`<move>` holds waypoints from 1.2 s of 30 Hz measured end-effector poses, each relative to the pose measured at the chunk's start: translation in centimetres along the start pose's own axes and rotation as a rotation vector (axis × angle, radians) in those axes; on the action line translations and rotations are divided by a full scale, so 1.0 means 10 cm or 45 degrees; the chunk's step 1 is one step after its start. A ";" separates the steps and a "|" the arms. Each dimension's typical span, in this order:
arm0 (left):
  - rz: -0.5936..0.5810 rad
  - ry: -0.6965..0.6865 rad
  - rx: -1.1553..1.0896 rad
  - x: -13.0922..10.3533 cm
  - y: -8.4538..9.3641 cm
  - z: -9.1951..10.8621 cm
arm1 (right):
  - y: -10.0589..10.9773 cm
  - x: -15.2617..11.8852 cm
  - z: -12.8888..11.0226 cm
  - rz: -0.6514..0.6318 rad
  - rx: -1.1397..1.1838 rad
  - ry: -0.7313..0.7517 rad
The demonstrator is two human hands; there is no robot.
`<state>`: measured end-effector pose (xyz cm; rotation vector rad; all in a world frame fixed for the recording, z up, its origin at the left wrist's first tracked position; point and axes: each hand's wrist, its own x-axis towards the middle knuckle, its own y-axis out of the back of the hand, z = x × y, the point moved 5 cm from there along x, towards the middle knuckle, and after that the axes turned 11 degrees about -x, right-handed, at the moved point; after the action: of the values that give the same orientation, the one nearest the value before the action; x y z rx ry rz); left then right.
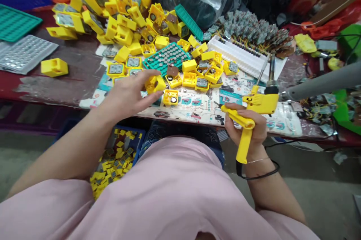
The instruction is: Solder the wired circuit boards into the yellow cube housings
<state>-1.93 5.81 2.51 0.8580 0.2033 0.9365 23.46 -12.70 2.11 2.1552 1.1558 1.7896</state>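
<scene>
My left hand (126, 93) is closed on a small yellow plastic housing (155, 83), pinched between thumb and fingers above the table's front edge. Just right of it lies an open yellow case (170, 98) with a round silver part inside. My right hand (255, 125) grips a yellow soldering gun (261, 101), its metal tip pointing away from me and its black cord looping at the wrist. A yellow handle-like piece (238, 116) with a thin dark tip also lies in the right fingers; its exact kind is unclear.
A teal tray (149, 62) of button cells lies among piled yellow housings (121, 26). Wired grey parts (251, 26) crowd a white foam tray (234, 54) behind. A grey metal arm (324, 82) reaches in from the right. Below the table, a blue bin (140, 145) holds yellow pieces.
</scene>
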 end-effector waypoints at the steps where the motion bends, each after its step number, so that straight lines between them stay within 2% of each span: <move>1: -0.031 -0.040 0.172 -0.01 -0.04 -0.06 | 0.00 -0.01 0.00 0.007 -0.022 0.011; 3: -0.081 -0.120 0.324 -0.04 -0.16 -0.12 | 0.00 -0.03 0.01 0.033 -0.057 0.038; 5: -0.064 -0.207 0.325 -0.05 -0.25 -0.07 | 0.00 -0.04 0.02 0.037 -0.082 0.060; 7: 0.012 -0.278 0.252 -0.04 -0.31 0.07 | 0.00 -0.05 0.03 0.020 -0.107 0.069; 9: 0.017 -0.348 0.170 -0.02 -0.44 0.26 | 0.01 -0.05 0.04 0.008 -0.122 0.062; 13: -0.232 -0.553 0.256 0.04 -0.95 0.64 | 0.04 -0.04 0.03 0.014 -0.111 0.053; 15: -0.281 -0.572 0.347 0.09 -1.17 0.72 | 0.05 -0.03 -0.01 0.018 -0.099 0.080; 17: -0.283 -0.553 0.445 0.16 -1.29 0.75 | 0.07 -0.02 -0.03 0.025 -0.093 0.090; 21: -0.326 -0.561 0.571 0.26 -1.31 0.78 | 0.09 -0.03 -0.01 0.020 -0.087 0.050; 25: -0.442 -0.594 0.607 0.22 -1.29 0.80 | 0.08 -0.09 0.06 -0.010 -0.064 0.028; 27: -0.506 -0.649 0.524 0.15 -1.29 0.82 | 0.07 -0.11 0.09 -0.020 -0.070 0.018; 30: -0.587 -0.805 0.213 0.00 -1.26 0.83 | 0.07 -0.14 0.11 -0.023 -0.096 0.004; 32: -0.465 -0.842 0.128 -0.03 -1.18 0.80 | 0.07 -0.15 0.12 -0.023 -0.107 -0.009; 34: -0.259 -0.774 0.233 -0.01 -1.10 0.72 | 0.08 -0.16 0.12 -0.018 -0.108 -0.022; 36: -0.185 -0.680 0.364 -0.02 -1.10 0.66 | 0.07 -0.16 0.12 -0.024 -0.103 -0.037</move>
<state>8.10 -1.25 -1.12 1.3082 -0.0655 0.5219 24.83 -13.73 0.89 2.1108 1.0748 1.7600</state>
